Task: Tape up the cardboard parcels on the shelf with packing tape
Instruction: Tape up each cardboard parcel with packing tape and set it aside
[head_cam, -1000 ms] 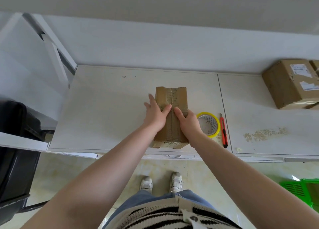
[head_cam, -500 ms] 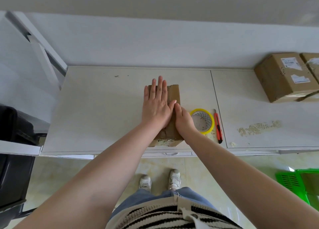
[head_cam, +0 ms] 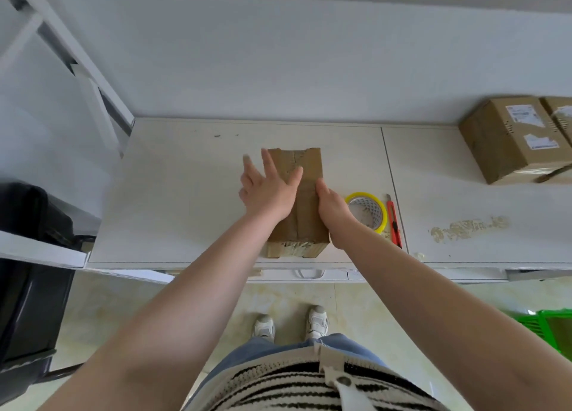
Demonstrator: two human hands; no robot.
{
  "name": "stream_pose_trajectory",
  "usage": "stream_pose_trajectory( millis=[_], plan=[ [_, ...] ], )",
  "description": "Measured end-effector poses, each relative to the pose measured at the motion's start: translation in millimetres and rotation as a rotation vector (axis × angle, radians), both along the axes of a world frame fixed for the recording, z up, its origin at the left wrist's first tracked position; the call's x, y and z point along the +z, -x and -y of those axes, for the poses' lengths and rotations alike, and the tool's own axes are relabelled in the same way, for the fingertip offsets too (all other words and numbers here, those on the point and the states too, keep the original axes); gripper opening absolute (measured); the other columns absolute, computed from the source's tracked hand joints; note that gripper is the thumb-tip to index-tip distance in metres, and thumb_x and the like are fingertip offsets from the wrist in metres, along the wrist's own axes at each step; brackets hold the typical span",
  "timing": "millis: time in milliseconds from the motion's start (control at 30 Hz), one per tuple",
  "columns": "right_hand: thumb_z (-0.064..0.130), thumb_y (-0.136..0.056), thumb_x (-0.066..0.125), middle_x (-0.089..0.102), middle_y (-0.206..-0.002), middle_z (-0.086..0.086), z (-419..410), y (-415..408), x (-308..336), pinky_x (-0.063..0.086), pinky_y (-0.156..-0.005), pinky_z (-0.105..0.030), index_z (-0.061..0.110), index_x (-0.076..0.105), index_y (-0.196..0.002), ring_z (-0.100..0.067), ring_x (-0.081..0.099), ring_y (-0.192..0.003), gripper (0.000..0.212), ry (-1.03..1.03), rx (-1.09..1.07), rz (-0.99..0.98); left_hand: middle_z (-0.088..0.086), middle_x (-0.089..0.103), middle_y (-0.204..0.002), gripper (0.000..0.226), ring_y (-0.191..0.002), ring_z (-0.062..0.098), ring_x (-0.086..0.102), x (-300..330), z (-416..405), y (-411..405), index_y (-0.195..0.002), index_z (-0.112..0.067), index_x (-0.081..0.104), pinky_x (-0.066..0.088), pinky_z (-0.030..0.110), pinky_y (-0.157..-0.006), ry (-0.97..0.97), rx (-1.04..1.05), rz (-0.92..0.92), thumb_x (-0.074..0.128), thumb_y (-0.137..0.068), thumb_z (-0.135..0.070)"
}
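A brown parcel lies on the shelf near its front edge, long side running from 6 to 12 o'clock, with a strip of tape down its top and over the near end. The left hand lies on the parcel's left part, fingers straight and spread toward 12, some reaching past the left edge. The right hand rests at the parcel's right edge, thumb on the top face; its other fingers are hidden, so I cannot tell whether they grip. At 3 o'clock, just beside that hand, lies a yellow tape roll, then a red knife. Toward 2 o'clock, well apart, stand two more boxes.
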State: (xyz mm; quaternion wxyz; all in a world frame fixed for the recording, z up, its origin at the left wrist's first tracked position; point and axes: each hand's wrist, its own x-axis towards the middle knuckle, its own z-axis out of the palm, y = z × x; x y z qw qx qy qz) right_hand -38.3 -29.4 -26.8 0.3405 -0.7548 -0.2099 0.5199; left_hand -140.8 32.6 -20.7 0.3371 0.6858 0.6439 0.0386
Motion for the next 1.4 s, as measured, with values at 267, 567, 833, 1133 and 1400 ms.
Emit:
stream_pose_trajectory(
  millis=[267,567,833,1133,1400],
  plan=[
    [0.031,-0.099,0.048,0.028,-0.158,0.001,30,39,17,0.015,-0.118,-0.049,0.045,0.024,-0.151,-0.018,0.019,-0.145,0.059,-0.304,0.511,0.265,0.006,0.019,-0.162,0.144,-0.144,0.029,0.03,10,-19,70,-0.156,-0.019,-0.014,0.033,0.047,-0.115,0.308,0.267,0.386,0.074,-0.059,-0.078],
    [0.056,-0.087,0.063,0.063,-0.127,0.003,63,24,17,0.054,-0.094,-0.04,0.036,0.038,-0.146,-0.013,0.063,-0.111,0.067,-0.227,-0.14,-0.129,0.007,0.069,-0.122,0.073,-0.111,0.026,0.066,6,5,88,-0.136,-0.017,0.055,0.054,0.041,-0.093,0.584,0.099,0.879,0.068,-0.074,-0.054],
    [0.041,-0.096,0.058,0.074,-0.107,0.001,137,-1,13,0.06,-0.078,-0.041,0.034,0.062,-0.121,-0.02,0.07,-0.098,0.027,-0.332,-0.456,-0.321,-0.003,0.065,-0.13,0.051,-0.119,0.014,0.062,19,57,21,-0.141,-0.021,0.05,0.05,0.029,-0.096,0.546,-0.121,0.774,0.047,-0.1,-0.05],
    [0.035,-0.098,0.056,0.075,-0.099,0.005,277,-67,6,0.057,-0.087,-0.04,0.033,0.064,-0.111,-0.013,0.071,-0.089,0.015,-0.39,-0.799,-0.237,-0.013,0.071,-0.111,0.04,-0.099,-0.008,0.064,13,184,-98,-0.126,-0.018,0.061,0.047,0.011,-0.087,0.453,-0.443,0.679,0.071,-0.089,-0.029],
    [0.035,-0.099,0.054,0.075,-0.101,0.005,438,-161,-32,0.058,-0.077,-0.034,0.031,0.059,-0.119,-0.012,0.072,-0.088,0.021,-0.344,-1.037,-0.2,-0.008,0.071,-0.097,0.018,-0.101,0.018,0.068,-22,333,-239,-0.098,-0.028,0.061,0.053,0.045,-0.096,0.646,-0.586,0.499,0.073,-0.086,-0.035]
  ],
)
